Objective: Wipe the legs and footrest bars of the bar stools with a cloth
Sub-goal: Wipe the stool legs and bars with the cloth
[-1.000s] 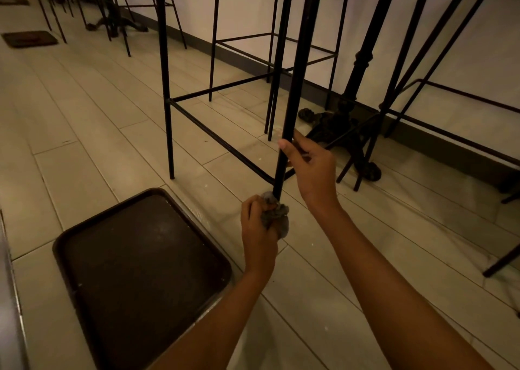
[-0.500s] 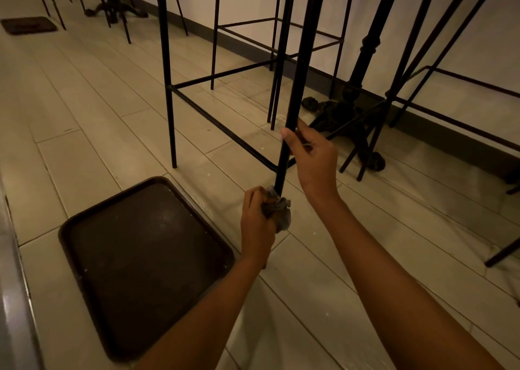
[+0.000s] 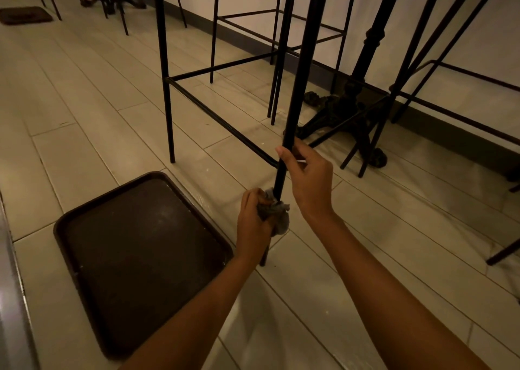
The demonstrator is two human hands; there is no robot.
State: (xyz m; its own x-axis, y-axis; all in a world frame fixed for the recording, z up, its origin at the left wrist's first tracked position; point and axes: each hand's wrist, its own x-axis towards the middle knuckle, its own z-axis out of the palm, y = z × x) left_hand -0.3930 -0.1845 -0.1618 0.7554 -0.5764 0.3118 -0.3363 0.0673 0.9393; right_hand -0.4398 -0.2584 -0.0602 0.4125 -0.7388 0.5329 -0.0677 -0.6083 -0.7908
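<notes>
The floor carries the stool, whose near leg stands upright. Left of the leg lies a tray. The right hand grasps the leg where the bar joins it. Just below, the left hand clutches the cloth, bunched against the leg's lower part.

Hands: I count two, the left hand and the right hand.
Cloth: one grey cloth.
Trays: one dark tray for certain; a flat dark thing far off may be a second, I cannot tell.
Stools: three close to me, the nearest stool, the stool behind it and the stool on the right; the far legs I cannot count.
Cast table bases: two, the near base and the far base.
</notes>
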